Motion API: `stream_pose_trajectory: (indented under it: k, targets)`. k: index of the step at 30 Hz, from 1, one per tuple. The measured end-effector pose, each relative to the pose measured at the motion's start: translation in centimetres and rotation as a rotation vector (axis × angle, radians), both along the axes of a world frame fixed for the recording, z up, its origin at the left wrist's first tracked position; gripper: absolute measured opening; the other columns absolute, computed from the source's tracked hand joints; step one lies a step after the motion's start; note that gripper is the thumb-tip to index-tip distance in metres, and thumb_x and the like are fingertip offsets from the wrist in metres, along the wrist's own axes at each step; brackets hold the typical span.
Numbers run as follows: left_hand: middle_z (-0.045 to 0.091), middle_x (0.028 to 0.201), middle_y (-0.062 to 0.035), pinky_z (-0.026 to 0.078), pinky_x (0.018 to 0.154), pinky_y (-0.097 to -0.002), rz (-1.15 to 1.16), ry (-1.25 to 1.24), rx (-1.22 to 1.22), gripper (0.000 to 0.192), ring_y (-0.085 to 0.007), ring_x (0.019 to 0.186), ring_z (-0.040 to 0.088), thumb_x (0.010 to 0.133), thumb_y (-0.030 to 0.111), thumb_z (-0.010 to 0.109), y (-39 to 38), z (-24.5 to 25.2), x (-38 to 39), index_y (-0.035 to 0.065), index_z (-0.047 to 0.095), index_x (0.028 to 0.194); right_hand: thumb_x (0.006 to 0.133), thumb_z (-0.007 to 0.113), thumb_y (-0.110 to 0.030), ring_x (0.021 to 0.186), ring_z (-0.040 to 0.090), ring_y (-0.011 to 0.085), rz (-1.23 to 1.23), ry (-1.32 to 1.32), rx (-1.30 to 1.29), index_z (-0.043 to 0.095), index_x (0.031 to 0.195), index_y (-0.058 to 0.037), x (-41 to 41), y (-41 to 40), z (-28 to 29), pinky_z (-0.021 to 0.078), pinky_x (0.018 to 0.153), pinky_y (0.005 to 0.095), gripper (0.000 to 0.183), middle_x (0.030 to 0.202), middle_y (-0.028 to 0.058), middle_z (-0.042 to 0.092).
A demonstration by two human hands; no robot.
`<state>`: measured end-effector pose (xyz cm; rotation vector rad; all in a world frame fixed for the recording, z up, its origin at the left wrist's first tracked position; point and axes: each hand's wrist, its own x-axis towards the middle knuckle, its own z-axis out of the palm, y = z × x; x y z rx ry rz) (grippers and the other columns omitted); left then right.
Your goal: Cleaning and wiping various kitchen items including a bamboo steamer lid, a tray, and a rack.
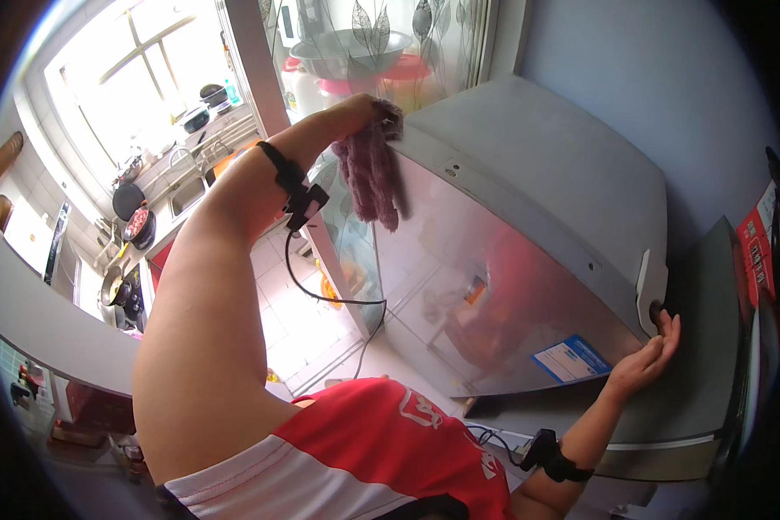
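Observation:
My left hand [372, 109] is shut on a fluffy mauve cloth [369, 172] at the far left top corner of a refrigerator [533, 136]. The cloth hangs down over the upper edge of its glossy, reflective door [455, 260]. Over on the right, my right hand [647, 361] has its fingers extended beside the white hinge cover [651, 289] and the door's corner. It appears to rest against that corner and holds nothing visible. A blue and white label [572, 359] is on the door near this hand. Each forearm wears a black strap with a small cabled device.
A dark grey surface [682, 383] borders the refrigerator on the right. Leaf-patterned glass [364, 39] stands behind it, with a metal basin [351, 52] showing through. Leftward lies a kitchen with a sink [188, 195] and pans on a stove. A black cable [318, 294] hangs from my left forearm.

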<state>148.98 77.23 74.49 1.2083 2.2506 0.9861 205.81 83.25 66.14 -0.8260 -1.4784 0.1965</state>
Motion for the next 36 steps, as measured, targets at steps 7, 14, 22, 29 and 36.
stream_pose_trajectory:
  k: [7,14,22,29,36]
  targets:
    - [0.065,0.093,-0.0151,0.052,0.073,-0.0343,-0.204,0.506,-0.399,0.027,-0.0271,0.079,0.064,0.076,0.013,0.057,-0.4,3.7,3.7,0.0042,0.064,0.100,0.092,0.024,-0.009,0.115,0.047,0.0271,-0.028,0.028,-0.071,0.039,0.130,0.0011,0.3,-0.2,0.1,0.0304,0.102,0.0373,0.042,0.121,0.0177,0.052]
    - [0.064,0.081,-0.0106,0.050,0.068,-0.0293,-0.183,0.576,-0.189,0.018,-0.0185,0.071,0.060,0.082,0.010,0.054,0.9,-0.1,-0.4,0.0048,0.065,0.097,0.093,0.024,-0.009,0.111,0.051,0.0261,-0.036,-0.006,-0.057,0.040,0.130,0.0027,-0.3,-0.4,0.5,0.0340,0.099,0.0347,0.042,0.120,0.0182,0.054]
    - [0.066,0.081,-0.0046,0.050,0.062,-0.0283,-0.179,0.172,-0.142,0.016,-0.0136,0.069,0.058,0.080,0.008,0.057,-1.4,2.9,2.6,0.0046,0.066,0.093,0.093,0.024,-0.011,0.114,0.048,0.0272,-0.012,0.026,-0.043,0.038,0.131,0.0008,0.3,0.2,-0.3,0.0317,0.102,0.0378,0.042,0.121,0.0182,0.052]
    - [0.067,0.087,-0.0152,0.050,0.068,-0.0339,-0.122,0.764,-0.341,0.031,-0.0213,0.077,0.063,0.080,0.030,0.060,1.3,-0.6,-1.4,0.0008,0.068,0.089,0.092,0.024,-0.011,0.114,0.048,0.0276,-0.022,-0.057,-0.055,0.038,0.131,0.0009,-0.6,-0.3,0.5,0.0323,0.101,0.0380,0.043,0.121,0.0192,0.052]
    - [0.066,0.085,-0.0158,0.049,0.072,-0.0339,-0.254,0.498,-0.151,0.023,-0.0250,0.075,0.063,0.081,0.021,0.057,-1.2,3.3,3.6,0.0019,0.066,0.088,0.093,0.024,-0.011,0.114,0.048,0.0277,-0.015,0.039,-0.056,0.038,0.131,0.0010,0.4,0.2,-0.3,0.0324,0.101,0.0387,0.042,0.121,0.0192,0.052]
